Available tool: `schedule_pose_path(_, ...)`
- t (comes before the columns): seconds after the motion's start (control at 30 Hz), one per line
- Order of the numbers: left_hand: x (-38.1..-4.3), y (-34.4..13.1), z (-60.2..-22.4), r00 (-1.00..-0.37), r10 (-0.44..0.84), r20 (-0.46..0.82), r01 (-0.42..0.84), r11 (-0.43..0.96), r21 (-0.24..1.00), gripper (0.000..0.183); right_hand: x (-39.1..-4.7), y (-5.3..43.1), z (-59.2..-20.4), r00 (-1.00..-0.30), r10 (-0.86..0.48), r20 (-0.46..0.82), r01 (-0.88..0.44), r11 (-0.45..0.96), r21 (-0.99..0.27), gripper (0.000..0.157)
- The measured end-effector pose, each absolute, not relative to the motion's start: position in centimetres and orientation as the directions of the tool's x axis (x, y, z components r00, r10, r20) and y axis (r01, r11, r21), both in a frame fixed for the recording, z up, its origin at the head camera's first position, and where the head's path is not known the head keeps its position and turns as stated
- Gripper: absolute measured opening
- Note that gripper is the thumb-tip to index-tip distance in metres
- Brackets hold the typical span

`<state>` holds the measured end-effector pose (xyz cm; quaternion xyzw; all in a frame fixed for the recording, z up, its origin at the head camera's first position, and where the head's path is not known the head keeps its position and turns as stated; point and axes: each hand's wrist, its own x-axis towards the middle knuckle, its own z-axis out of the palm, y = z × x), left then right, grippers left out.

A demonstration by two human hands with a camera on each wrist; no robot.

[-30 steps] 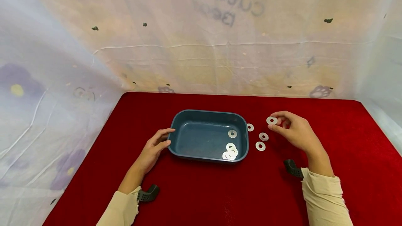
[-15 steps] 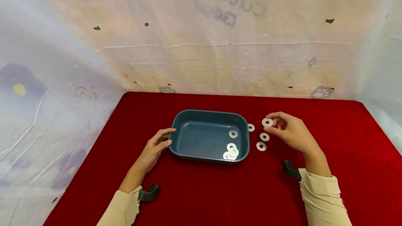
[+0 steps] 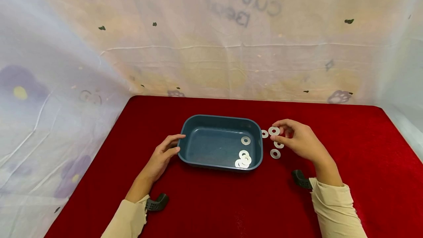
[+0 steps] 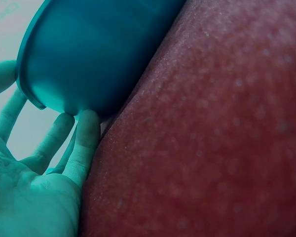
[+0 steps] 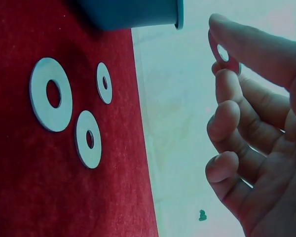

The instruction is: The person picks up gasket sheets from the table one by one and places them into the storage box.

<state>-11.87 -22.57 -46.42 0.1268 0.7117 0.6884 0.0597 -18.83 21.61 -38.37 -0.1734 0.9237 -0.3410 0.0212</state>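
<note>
My right hand (image 3: 299, 140) pinches a flat silver washer (image 3: 274, 131) between thumb and fingers, just right of the basin. The right wrist view shows this washer tilted and raised off the cloth. On the red cloth below lie three more washers, the nearest to me a silver washer (image 3: 275, 154); another is partly behind my thumb in the head view. My left hand (image 3: 160, 159) rests its outstretched fingertips against the left end of a blue rectangular basin (image 3: 211, 168). Inside the basin, several washers (image 3: 245, 159) overlap near the front right corner, with a single washer (image 3: 245, 140) behind them.
A red cloth (image 3: 205, 208) covers the table. Pale printed fabric walls (image 3: 211, 65) enclose the back and both sides. A black wrist mount (image 3: 301, 179) sticks inward from my right wrist, and a similar mount (image 3: 157, 203) from my left.
My right hand has moved left toward the basin, carrying the pinched washer with it. The left hand and the basin have stayed in place.
</note>
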Motion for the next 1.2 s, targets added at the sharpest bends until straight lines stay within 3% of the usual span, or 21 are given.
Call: schedule_pose_path(1.2, -11.9, -22.6, -46.3, -0.969, 0.238, 0.061, 0.080, 0.070, 0.994, 0.043, -17.9, 19.3, -37.5, -0.900, -0.422, 0.111, -0.394, 0.674, -0.625, 0.032)
